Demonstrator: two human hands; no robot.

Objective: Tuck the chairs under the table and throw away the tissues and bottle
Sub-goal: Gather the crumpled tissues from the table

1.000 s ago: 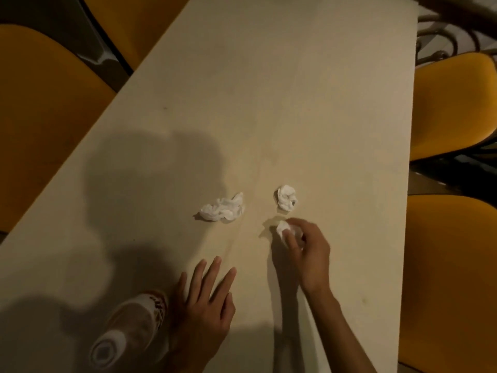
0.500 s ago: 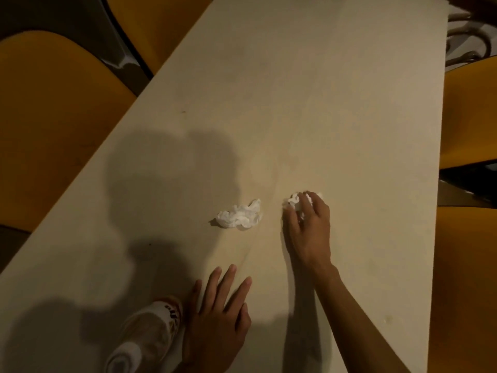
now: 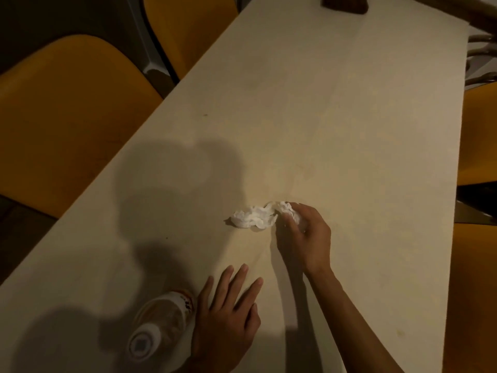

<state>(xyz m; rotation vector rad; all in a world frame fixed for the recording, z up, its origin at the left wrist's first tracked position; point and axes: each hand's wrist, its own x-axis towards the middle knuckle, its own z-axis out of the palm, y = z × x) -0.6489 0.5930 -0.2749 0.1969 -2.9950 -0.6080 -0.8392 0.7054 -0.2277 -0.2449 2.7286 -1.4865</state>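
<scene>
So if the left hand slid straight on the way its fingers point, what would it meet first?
Likely the loose crumpled tissue, up and to the right of the left hand; only bare table lies between them, though the line may pass just beside it.

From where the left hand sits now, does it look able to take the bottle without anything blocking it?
Probably yes. The left hand lies flat and empty on the table, right beside the upright bottle, with nothing between them. The right hand is busy with the tissues farther off.

No legible text. The bottle [image 3: 164,321], near the table's [image 3: 322,117] near edge, carries a label with orange markings, too blurred to read.
</scene>
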